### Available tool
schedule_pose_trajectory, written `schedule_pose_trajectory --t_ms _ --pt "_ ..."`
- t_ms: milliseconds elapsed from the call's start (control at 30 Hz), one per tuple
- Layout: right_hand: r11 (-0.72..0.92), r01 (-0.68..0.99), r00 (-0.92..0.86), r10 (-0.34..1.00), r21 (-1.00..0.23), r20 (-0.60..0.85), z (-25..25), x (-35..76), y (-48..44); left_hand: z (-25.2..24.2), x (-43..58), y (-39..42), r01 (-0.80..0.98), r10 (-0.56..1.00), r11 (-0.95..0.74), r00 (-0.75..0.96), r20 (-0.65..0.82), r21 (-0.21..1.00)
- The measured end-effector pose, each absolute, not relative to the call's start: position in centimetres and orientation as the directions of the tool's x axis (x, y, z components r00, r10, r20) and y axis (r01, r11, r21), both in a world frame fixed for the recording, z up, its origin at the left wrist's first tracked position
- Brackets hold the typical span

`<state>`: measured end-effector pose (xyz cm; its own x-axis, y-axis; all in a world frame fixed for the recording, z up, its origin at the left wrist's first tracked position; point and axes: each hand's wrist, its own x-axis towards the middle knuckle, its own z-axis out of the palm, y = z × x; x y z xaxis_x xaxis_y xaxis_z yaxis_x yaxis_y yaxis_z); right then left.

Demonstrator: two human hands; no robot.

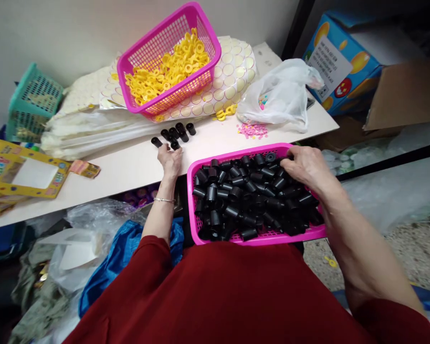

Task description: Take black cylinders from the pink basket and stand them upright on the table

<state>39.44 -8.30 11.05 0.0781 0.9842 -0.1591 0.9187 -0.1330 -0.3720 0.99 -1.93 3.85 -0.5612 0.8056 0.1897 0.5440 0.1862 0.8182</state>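
The right hand hides its own fingertips at the corner of the lower pink basket. It is unclear whether the left hand pinches one of the black cylinders. The left edge cuts off the yellow box; small lettering blurs on the label of the blue box.
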Motion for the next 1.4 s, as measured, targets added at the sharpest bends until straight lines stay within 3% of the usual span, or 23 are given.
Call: schedule_pose_trajectory --t_ms 67,100,167,200,267,367,500,633,733,800,900,967,1033,1100,1267,1400 --pt "-0.169 0.808 0.154 0.985 -0.565 -0.076 11.2 39.8 -8.8 4.8 1.8 -2.8 0.627 0.823 0.087 -0.483 0.299 0.775" --pt "-0.18 0.692 0.212 0.976 -0.699 -0.041 11.1 40.0 -9.0 5.5 2.5 -3.5 0.669 0.862 -0.02 -0.365 0.352 0.743" --pt "-0.163 0.34 0.31 0.949 -0.926 -0.053 10.9 40.3 -9.7 7.2 4.5 -5.5 0.668 0.913 -0.315 0.018 0.408 0.675" --pt "-0.14 0.15 0.313 0.946 -0.979 -0.087 10.8 40.4 -10.0 8.1 5.7 -6.7 0.62 0.887 -0.451 0.231 0.4 0.642" --pt "-0.113 -0.134 0.23 0.963 -0.985 -0.142 10.8 40.4 -11.0 9.9 8.2 -8.8 0.493 0.742 -0.649 0.577 0.341 0.579" --pt "-0.139 -0.295 0.078 0.983 -0.945 -0.169 11.2 40.1 -12.8 11.7 11.8 -11.1 0.392 0.534 -0.776 0.825 0.183 0.494" --pt "-0.159 -0.342 0.007 0.985 -0.926 -0.172 11.5 39.3 -15.4 12.6 14.9 -12.2 0.403 0.41 -0.849 0.91 -0.054 0.343" --pt "-0.079 -0.38 0.005 0.996 -0.922 -0.088 10.5 39.0 -16.9 13.0 16.5 -12.2 0.439 0.393 -0.862 0.894 -0.213 0.252" --pt "-0.042 -0.417 0.043 0.997 -0.908 -0.066 9.7 39.3 -17.4 12.9 16.9 -11.8 0.48 0.424 -0.826 0.875 -0.234 0.295" --pt "-0.024 -0.441 0.077 0.995 -0.897 -0.064 9.5 39.4 -17.7 12.7 16.8 -11.4 0.514 0.503 -0.728 0.85 -0.156 0.453" --pt "-0.001 -0.468 0.099 0.994 -0.884 -0.053 9.7 39.3 -18.2 12.6 16.3 -11.0 0.413 0.695 -0.334 0.715 -0.075 0.847" --pt "0.017 -0.488 0.1 0.994 -0.873 -0.036 10.0 39.0 -18.4 12.6 16.2 -11.0 0.22 0.749 -0.022 0.649 -0.13 0.975" --pt "0.035 -0.493 0.106 0.994 -0.869 -0.02 10.3 38.5 -18.6 12.6 16.2 -11.1 0.054 0.746 0.186 0.641 -0.177 0.981" --pt "0.049 -0.465 0.114 0.994 -0.884 -0.004 10.5 37.9 -18.8 12.6 16.5 -11.3 -0.054 0.749 0.29 0.635 -0.191 0.956" --pt "0.079 -0.369 0.151 0.988 -0.926 0.025 10.3 36.6 -19.2 12.8 17.1 -11.4 -0.165 0.794 0.351 0.574 -0.199 0.922" --pt "0.084 -0.418 0.17 0.985 -0.904 0.013 10.2 36.3 -19.3 12.9 17.3 -11.5 -0.148 0.787 0.381 0.57 -0.236 0.913"
